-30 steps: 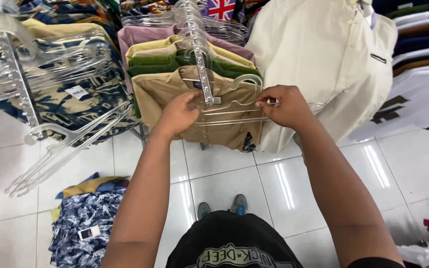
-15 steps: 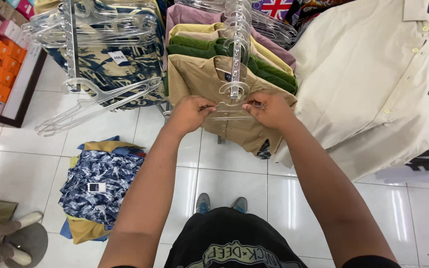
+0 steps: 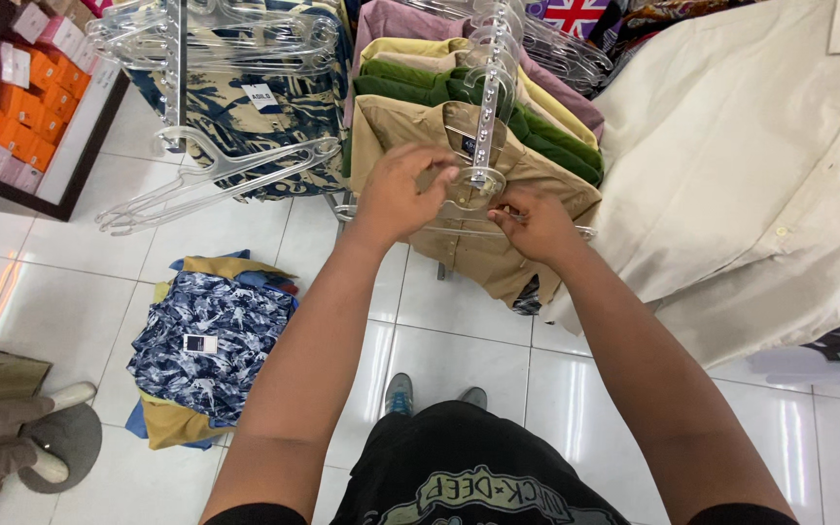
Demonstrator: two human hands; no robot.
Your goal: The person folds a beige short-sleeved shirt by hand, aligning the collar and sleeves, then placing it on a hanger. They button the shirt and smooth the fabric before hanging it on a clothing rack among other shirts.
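Both hands pinch the tan shirt (image 3: 459, 185) at 12 o'clock: left hand (image 3: 402, 194) on its collar, right hand (image 3: 532, 222) beside the clear hanger (image 3: 483, 180).

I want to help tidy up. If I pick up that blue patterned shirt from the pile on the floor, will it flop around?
Probably floppy: the blue patterned shirt lies slack and creased over other folded clothes, so it would likely droop and unfold. It looks like thin cloth, so likely light. It shouldn't roll or break, though it might slide off the pile on the glossy tile floor.
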